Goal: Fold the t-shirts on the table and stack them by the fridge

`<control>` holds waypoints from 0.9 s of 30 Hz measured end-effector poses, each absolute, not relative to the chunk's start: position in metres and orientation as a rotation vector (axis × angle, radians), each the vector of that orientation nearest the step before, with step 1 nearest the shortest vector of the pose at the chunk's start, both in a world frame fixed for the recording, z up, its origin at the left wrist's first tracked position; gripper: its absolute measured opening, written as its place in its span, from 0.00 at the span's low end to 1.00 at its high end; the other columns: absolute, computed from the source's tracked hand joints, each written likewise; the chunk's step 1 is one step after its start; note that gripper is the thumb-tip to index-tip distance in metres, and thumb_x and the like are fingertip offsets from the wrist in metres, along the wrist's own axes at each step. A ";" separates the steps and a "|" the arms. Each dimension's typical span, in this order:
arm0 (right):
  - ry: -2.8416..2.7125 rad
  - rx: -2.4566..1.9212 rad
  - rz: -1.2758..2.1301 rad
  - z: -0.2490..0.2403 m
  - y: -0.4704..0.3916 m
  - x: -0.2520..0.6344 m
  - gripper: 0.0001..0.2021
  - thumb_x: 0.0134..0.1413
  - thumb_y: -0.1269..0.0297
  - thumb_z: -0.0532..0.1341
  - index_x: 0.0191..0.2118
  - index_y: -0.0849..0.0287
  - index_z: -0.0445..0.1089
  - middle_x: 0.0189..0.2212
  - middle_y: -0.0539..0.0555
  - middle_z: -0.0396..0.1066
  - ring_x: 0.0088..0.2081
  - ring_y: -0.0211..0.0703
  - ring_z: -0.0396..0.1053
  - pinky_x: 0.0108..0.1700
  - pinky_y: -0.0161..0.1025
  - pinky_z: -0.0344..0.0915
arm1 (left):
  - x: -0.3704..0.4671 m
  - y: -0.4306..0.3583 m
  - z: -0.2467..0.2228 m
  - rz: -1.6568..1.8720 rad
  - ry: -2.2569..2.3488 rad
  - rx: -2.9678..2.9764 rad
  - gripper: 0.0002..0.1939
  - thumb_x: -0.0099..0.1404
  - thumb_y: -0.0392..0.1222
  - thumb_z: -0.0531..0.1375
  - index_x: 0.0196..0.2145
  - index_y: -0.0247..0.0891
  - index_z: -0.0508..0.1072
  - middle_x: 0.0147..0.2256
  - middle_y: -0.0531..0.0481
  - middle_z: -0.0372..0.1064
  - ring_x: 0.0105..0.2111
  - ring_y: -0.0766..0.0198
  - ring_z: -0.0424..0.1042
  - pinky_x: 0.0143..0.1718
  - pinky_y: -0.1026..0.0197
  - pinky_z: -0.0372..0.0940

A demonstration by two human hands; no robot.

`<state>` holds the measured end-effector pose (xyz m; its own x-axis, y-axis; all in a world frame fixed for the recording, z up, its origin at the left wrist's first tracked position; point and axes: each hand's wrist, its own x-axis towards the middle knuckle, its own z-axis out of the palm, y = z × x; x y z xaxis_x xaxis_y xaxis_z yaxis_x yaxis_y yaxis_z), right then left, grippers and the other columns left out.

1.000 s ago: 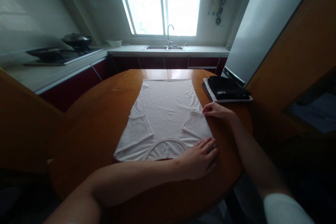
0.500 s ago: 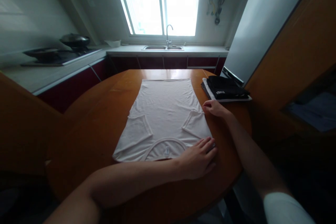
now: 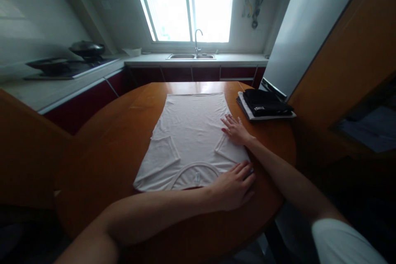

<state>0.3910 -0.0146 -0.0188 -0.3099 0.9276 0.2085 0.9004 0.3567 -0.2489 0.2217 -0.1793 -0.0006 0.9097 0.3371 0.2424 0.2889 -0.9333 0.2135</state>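
A white short-sleeved T-shirt (image 3: 194, 123) lies flat on a round wooden table (image 3: 108, 152), its neckline towards me and its sleeves turned inward. My left hand (image 3: 233, 185) reaches across to the shirt's near right shoulder corner. Its bent fingers rest apart over that corner, and the thumb stands away from them. Farther up the same side, my right hand (image 3: 235, 130) lies flat on the shirt just above the right sleeve, fingers spread. Part of the sleeve's edge is hidden under it.
Folded black and white clothes (image 3: 267, 103) are stacked at the table's right, near the refrigerator (image 3: 300, 29). Behind the table runs a counter with a sink (image 3: 182, 56) under a window. A wok (image 3: 86, 47) sits on the stove at the left.
My right hand has moved left from beside the shirt's right edge onto the cloth, and its curled fingers have spread out. My left hand and the shirt look nearly unchanged.
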 end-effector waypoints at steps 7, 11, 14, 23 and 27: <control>-2.199 -1.770 0.208 -0.024 -0.009 0.405 0.29 0.70 0.52 0.52 0.71 0.56 0.55 0.72 0.64 0.46 0.73 0.59 0.41 0.69 0.66 0.42 | 0.221 -0.179 0.001 0.415 0.480 2.931 0.25 0.74 0.48 0.52 0.62 0.29 0.64 0.67 0.32 0.55 0.69 0.47 0.53 0.68 0.48 0.53; -2.129 -1.700 0.175 -0.028 -0.004 0.410 0.28 0.68 0.52 0.54 0.68 0.57 0.59 0.70 0.65 0.52 0.71 0.60 0.48 0.68 0.62 0.48 | 0.221 -0.182 0.003 0.474 0.437 3.024 0.24 0.75 0.48 0.52 0.61 0.30 0.66 0.71 0.34 0.46 0.70 0.44 0.47 0.68 0.45 0.53; -2.026 -1.517 0.088 -0.024 -0.002 0.413 0.26 0.66 0.55 0.54 0.65 0.61 0.64 0.65 0.66 0.61 0.67 0.56 0.56 0.67 0.55 0.55 | 0.222 -0.185 0.009 0.562 0.305 3.068 0.21 0.75 0.47 0.51 0.58 0.33 0.70 0.70 0.38 0.50 0.70 0.46 0.49 0.68 0.45 0.52; -1.779 -1.221 0.141 0.002 -0.011 0.417 0.18 0.61 0.61 0.56 0.53 0.59 0.73 0.51 0.62 0.74 0.55 0.55 0.70 0.59 0.54 0.65 | 0.193 -0.144 0.085 0.739 0.482 2.785 0.14 0.73 0.41 0.56 0.53 0.38 0.74 0.49 0.44 0.75 0.48 0.59 0.74 0.52 0.59 0.68; -1.778 -1.136 0.242 0.035 -0.037 0.411 0.13 0.62 0.59 0.58 0.46 0.57 0.76 0.45 0.58 0.76 0.47 0.51 0.73 0.47 0.47 0.71 | 0.129 -0.121 0.107 0.785 0.670 2.695 0.12 0.73 0.40 0.57 0.50 0.40 0.77 0.46 0.44 0.74 0.45 0.61 0.75 0.47 0.62 0.67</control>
<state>0.4114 -0.0371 0.0346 -0.0889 0.7798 0.6197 0.5858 0.5441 -0.6006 0.1288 -0.1210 0.1072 0.7484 0.4955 0.4410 0.3580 -0.8614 0.3604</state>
